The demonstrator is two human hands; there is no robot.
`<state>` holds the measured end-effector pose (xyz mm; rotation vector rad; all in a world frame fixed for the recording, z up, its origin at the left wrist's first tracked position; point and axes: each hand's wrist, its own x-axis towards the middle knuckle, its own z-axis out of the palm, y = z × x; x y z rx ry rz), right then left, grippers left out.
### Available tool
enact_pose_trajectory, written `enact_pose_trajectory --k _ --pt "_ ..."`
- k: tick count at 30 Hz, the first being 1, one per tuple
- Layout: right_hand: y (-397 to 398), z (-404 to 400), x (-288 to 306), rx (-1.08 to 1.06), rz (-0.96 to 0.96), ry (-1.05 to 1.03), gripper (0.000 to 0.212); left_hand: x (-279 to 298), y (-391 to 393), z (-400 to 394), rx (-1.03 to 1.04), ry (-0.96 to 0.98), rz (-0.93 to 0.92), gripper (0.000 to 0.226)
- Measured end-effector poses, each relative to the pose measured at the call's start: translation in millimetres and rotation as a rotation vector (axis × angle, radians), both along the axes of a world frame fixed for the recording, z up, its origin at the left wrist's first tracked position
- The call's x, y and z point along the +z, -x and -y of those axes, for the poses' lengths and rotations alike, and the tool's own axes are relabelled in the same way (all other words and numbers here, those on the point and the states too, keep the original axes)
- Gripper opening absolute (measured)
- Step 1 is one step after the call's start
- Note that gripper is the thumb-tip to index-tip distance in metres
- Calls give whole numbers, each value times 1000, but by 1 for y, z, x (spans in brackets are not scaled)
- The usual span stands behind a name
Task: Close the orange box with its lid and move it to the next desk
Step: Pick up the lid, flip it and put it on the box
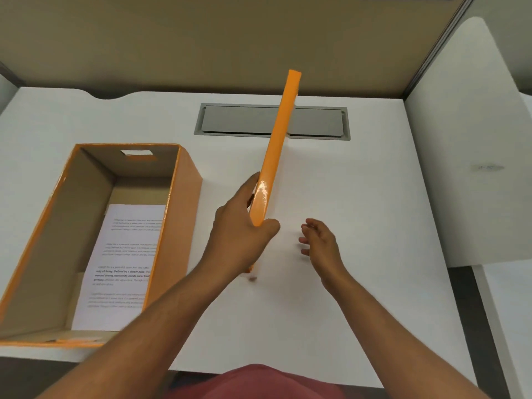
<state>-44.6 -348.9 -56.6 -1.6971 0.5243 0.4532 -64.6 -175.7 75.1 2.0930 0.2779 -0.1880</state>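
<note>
Here, at the left of the white desk (345, 197), the orange box (178, 220) stands open, its near-left corner cut off by the frame edge. A printed sheet of paper (123, 263) lies flat on its floor; the text is too blurred to read. A handle cut-out shows in the far wall.

Right of the box, the left hand (239, 234) is clamped on the near end of the orange lid (277, 145), thumb on the right face and the fingers wrapped round the left, mostly hidden behind it. The lid is held on edge, seen edge-on, slanting up and away over the grey cable hatch (316, 122), clear of the box.

Further right, the right hand (319, 243) hovers near the lid without touching it, fingers loosely apart and curled, holding nothing. A small blurred speck sits below the left wrist; I cannot tell what it is.
</note>
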Motion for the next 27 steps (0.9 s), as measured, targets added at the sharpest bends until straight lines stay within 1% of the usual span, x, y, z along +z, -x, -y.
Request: enact_pose_trajectory --k 3,6,8,10,13,16,19,21,23,27 --pt "-1 -20 -3 22 -72 -14 52 4 3 -27 41 135 -8 76" --pt "-4 -37 -5 -2 -113 -7 67 5 14 -54 72 301 -54 81" --pt "-3 -45 -2 -69 -117 -21 70 3 23 -73 49 385 -77 88" --pt "2 -54 5 -134 -77 -8 66 -1 29 -94 24 407 -78 89" --pt "13 -72 21 -204 28 42 55 0 32 -128 34 382 -50 82" --pt "22 -97 41 -222 136 80 46 4 34 -166 127 231 40 69" --pt "32 -131 61 -210 228 102 47 1 41 -210 231 60 133 64" --pt "40 -157 73 -167 280 119 51 0 49 -241 295 2 162 60" --pt "47 -181 82 -128 323 128 53 -2 59 -273 311 -69 192 60" --pt "61 -225 94 -92 361 140 52 -14 80 -323 353 -93 195 55"
